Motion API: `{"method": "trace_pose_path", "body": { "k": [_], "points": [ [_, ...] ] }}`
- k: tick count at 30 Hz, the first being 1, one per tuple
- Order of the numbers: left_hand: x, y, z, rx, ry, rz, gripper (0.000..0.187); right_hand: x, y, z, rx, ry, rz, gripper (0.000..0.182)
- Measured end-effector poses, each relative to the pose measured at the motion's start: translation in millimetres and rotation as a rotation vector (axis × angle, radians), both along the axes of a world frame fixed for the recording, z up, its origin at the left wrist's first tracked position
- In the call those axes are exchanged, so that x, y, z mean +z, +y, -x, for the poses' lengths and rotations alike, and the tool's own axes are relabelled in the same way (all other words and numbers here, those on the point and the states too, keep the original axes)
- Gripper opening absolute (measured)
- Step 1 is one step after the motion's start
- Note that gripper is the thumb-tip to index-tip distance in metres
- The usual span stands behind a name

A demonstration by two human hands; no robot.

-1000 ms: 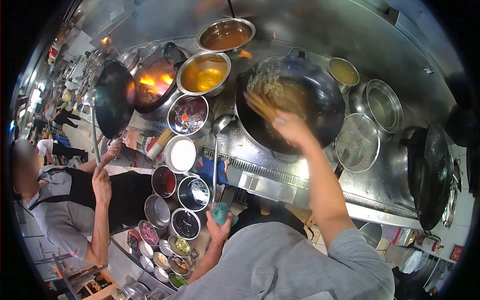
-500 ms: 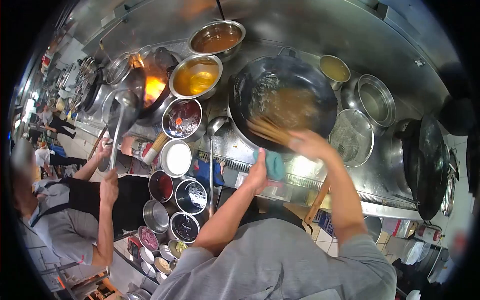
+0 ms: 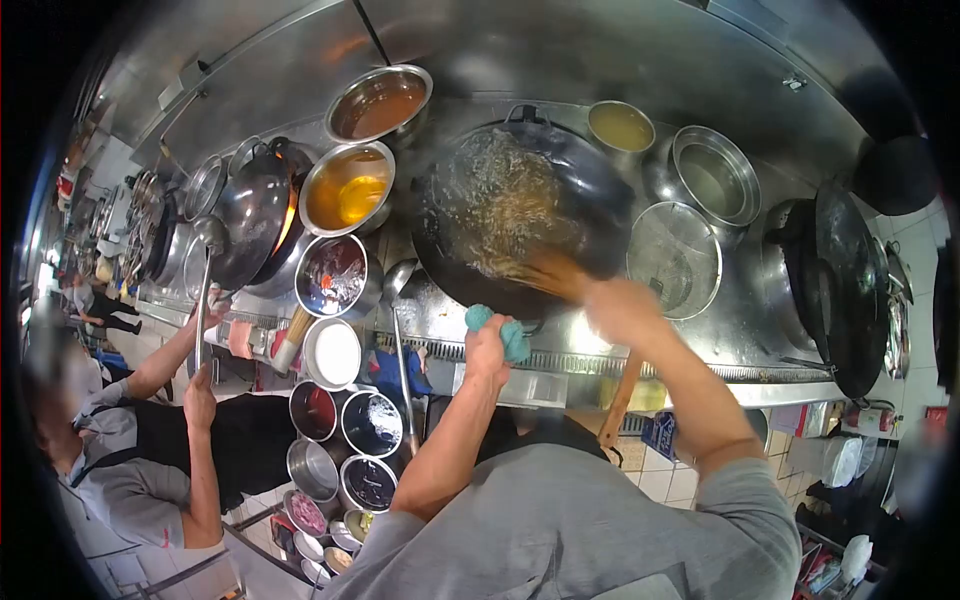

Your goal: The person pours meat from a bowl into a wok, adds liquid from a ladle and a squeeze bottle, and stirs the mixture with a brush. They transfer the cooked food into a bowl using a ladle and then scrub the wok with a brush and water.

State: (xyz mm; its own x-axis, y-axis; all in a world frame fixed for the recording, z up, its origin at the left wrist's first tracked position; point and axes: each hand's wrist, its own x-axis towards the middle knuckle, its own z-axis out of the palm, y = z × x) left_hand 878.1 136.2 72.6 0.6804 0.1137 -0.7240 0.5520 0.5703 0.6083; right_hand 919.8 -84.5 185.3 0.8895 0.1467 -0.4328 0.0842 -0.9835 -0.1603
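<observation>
A big black wok stands on the steel range and holds brownish noodles and liquid. My right hand grips a wooden bamboo brush whose bristles reach into the wok's near side. My left hand is closed on a teal cloth pressed against the wok's near rim.
Steel bowls of sauces and oil line the range to the left, with a ladle lying by them. A strainer and pots sit to the right. A co-worker on the left handles another wok over a flame.
My left hand rose from my waist with the teal cloth to the wok's rim. My right hand keeps sweeping the brush in the wok. The co-worker lowered their wok over the flame.
</observation>
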Motion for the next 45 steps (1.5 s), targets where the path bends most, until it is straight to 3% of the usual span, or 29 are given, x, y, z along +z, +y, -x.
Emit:
{"method": "trace_pose_path", "body": {
  "k": [1, 5, 9, 11, 13, 16, 18, 20, 24, 25, 27, 31, 34, 37, 40, 42, 45],
  "points": [
    [0, 2, -3, -0.017, -0.010, -0.001, 0.007, 3, -18, -5, -0.018, -0.004, 0.094, 0.044],
    [-7, 9, -2, -0.065, -0.014, -0.006, 0.007, -16, -27, -99, -0.068, -0.237, 0.079, 0.044],
    [-10, 9, -2, -0.068, -0.020, 0.004, 0.010, -89, 52, -151, -0.120, -0.272, -0.248, 0.049],
    [-5, 12, -1, -0.097, -0.017, -0.013, 0.009, -92, 99, -134, -0.246, -0.309, -0.467, 0.053],
    [-2, 11, -1, -0.120, 0.004, -0.033, 0.010, -85, 113, -103, -0.211, -0.235, -0.567, 0.057],
    [-21, 12, -1, -0.072, -0.088, 0.043, 0.012, -93, 84, -52, 0.016, -0.206, -0.609, 0.059],
    [-18, 11, -1, -0.080, -0.053, 0.020, 0.012, -46, 42, -22, 0.124, 0.010, -0.517, 0.059],
    [-12, 9, -2, -0.077, -0.034, 0.003, 0.011, -19, -4, -12, 0.228, 0.065, -0.194, 0.061],
    [-5, 9, -3, -0.087, -0.022, -0.021, 0.011, 15, -28, -63, 0.066, 0.012, 0.185, 0.042],
    [-5, 10, -2, -0.104, -0.020, -0.030, 0.011, 16, -13, -76, -0.033, -0.097, 0.130, 0.032],
    [-8, 10, 0, -0.100, -0.040, -0.028, 0.012, -28, 16, -120, -0.106, -0.182, 0.105, 0.028],
    [-14, 10, -2, -0.115, -0.042, -0.009, 0.011, -49, 81, -98, -0.119, -0.267, -0.024, 0.038],
    [-11, 11, 0, -0.125, -0.065, -0.007, 0.012, -47, 66, -31, -0.027, -0.205, -0.090, 0.048],
    [-17, 8, -2, -0.063, -0.030, -0.001, 0.013, -11, 19, 3, -0.047, -0.057, 0.005, 0.048],
    [-10, 7, -2, -0.064, -0.031, -0.022, 0.014, -12, -21, -42, -0.073, -0.111, 0.129, 0.046],
    [-20, 11, -3, -0.104, -0.053, -0.005, 0.013, -38, -20, -91, -0.055, -0.354, 0.076, 0.038],
    [-21, 8, -3, -0.101, -0.049, -0.016, 0.012, -50, 31, -137, -0.168, -0.221, -0.065, 0.044]
  ]
}}
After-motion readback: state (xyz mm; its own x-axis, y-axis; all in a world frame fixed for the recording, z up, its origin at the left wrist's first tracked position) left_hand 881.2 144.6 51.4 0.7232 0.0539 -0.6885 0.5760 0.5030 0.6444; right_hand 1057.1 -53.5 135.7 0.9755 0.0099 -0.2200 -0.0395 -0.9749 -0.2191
